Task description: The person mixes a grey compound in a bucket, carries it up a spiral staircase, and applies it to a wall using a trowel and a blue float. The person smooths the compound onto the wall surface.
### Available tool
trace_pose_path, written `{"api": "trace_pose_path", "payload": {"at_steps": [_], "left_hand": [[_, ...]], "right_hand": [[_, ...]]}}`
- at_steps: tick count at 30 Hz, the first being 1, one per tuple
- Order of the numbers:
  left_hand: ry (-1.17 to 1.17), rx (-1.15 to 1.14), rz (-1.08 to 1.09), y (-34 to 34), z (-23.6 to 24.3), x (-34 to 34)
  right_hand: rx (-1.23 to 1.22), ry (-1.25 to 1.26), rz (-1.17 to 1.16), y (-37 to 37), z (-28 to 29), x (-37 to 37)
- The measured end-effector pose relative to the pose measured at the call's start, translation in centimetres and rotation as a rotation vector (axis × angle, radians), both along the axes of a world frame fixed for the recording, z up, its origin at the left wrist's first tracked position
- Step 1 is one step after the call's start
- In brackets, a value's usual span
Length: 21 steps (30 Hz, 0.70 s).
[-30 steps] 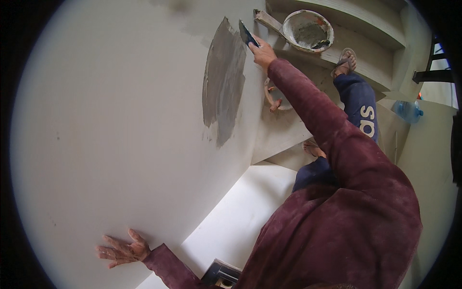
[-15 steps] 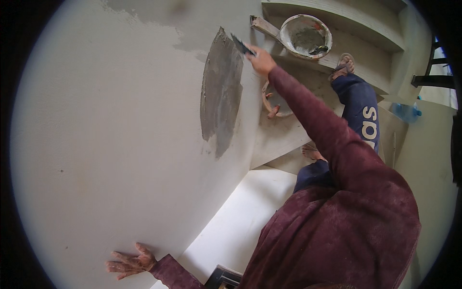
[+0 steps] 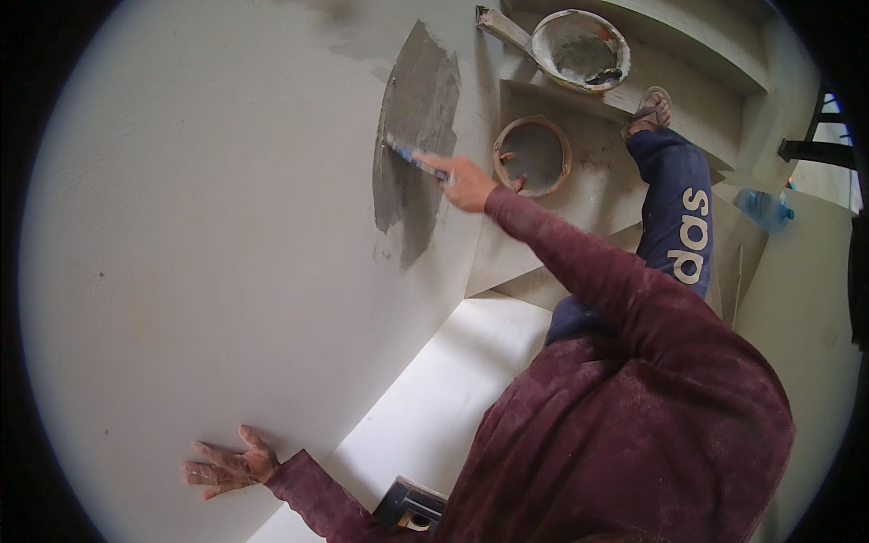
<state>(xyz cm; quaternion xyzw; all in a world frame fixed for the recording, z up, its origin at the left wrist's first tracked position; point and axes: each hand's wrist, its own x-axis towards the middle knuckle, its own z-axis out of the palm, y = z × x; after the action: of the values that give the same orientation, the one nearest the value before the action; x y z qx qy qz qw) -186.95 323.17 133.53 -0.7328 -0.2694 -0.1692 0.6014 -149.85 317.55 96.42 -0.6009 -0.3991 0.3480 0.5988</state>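
Note:
My right hand (image 3: 470,186) grips a putty knife (image 3: 418,163), its blade edge meeting a patch of wet grey plaster (image 3: 418,100) on the pale wall. The blade is partly blurred, and my fingers hide its handle. Lower on the same wall, my left hand (image 3: 232,463) lies flat with fingers spread, holding nothing. The patch is long and upright, darker than the wall around it.
A plaster-smeared bucket (image 3: 541,56) with grey mix and a tool inside stands on a stair step. Below it sits a round orange-rimmed tub (image 3: 567,149). A blue plastic bottle (image 3: 765,210) lies to the right. A dark case (image 3: 412,503) is beside my left forearm.
My right hand has brought the putty knife down from the top of the patch to its middle. The view has shifted slightly; my left hand stays on the wall.

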Motion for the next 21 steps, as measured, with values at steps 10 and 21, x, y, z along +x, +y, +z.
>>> {"api": "trace_pose_path", "payload": {"at_steps": [10,21], "left_hand": [[-0.057,-0.072,0.029,-0.8,0.2,1.6],[-0.044,-0.058,0.038,-1.2,0.4,1.8]], "right_hand": [[-0.084,0.129,-0.265,2.1,0.2,12.2],[0.087,-0.22,-0.119,-0.8,4.0,-3.9]]}}
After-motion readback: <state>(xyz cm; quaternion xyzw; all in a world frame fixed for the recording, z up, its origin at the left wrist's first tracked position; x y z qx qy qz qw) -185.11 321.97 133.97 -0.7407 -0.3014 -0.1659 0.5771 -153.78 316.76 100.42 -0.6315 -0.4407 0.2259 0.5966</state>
